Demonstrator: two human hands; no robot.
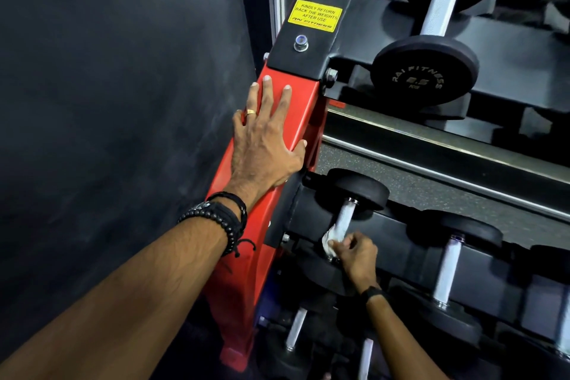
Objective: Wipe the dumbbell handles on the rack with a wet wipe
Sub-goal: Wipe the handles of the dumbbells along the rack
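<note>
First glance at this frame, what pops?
The red rack upright running up the middle, with the left hand pressed flat on it below a yellow sticker. Lower right, the right hand holds a white wet wipe wrapped round a middle-shelf dumbbell handle.

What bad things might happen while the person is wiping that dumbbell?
1. The right hand pinches the crumpled white wet wipe at the near end of the ridged silver dumbbell handle, close to the black round weight plate; fingers might get squeezed if the dumbbell rolls.
2. The left hand rests flat on the sloping red metal rack post; it might slip while the person leans.
</note>
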